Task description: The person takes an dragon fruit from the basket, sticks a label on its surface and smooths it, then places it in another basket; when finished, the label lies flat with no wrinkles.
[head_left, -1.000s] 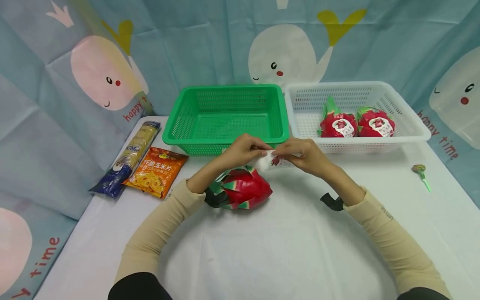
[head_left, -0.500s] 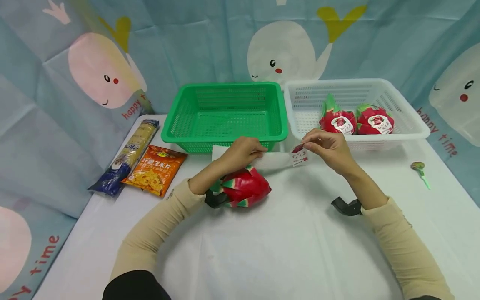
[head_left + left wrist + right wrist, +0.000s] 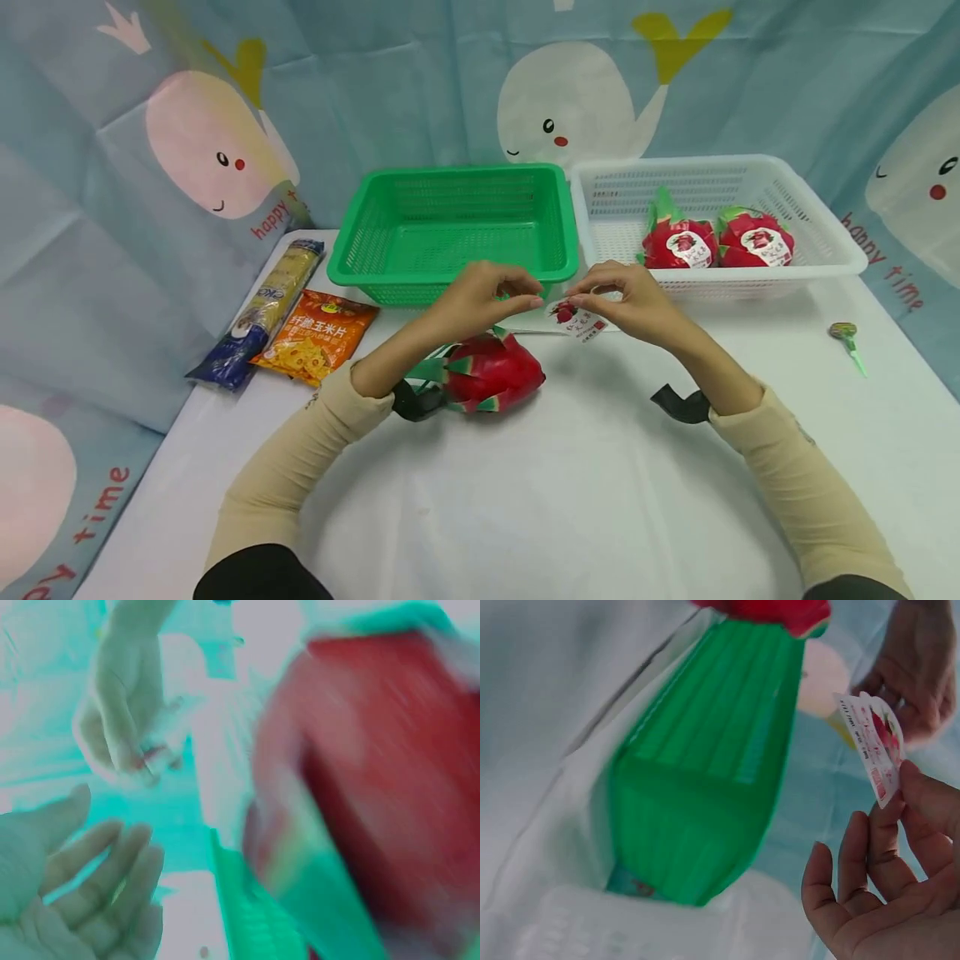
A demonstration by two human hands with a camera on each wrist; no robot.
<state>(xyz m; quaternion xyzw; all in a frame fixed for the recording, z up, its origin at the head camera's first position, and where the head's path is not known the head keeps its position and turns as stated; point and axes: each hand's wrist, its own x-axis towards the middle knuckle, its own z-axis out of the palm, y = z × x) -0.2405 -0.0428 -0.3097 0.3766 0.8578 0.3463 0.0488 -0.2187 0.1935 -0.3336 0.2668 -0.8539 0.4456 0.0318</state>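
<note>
My right hand (image 3: 636, 307) pinches a white sticker label (image 3: 576, 320) printed with a dragon fruit, between thumb and fingers. In the right wrist view the label (image 3: 874, 746) juts from the fingertips. My left hand (image 3: 478, 296) hovers just left of it, and the left wrist view shows its thumb and fingers (image 3: 90, 877) apart with nothing between them. Below the left hand a red dragon fruit (image 3: 497, 372) with green-tipped scales lies on the table, its leafy end partly behind the left wrist. Part of a white paper sheet (image 3: 536, 323) shows behind the hands.
A green basket (image 3: 453, 272) stands behind the hands. Right of it, a white basket (image 3: 750, 272) holds two labelled dragon fruits (image 3: 681, 244). At left lie an orange snack bag (image 3: 318, 333) and a blue-and-yellow noodle packet (image 3: 262, 308). A lollipop (image 3: 846, 337) lies far right.
My right hand has drawn the label off the white sheet to the right, then come back left with it. My left hand has let go of the sheet.
</note>
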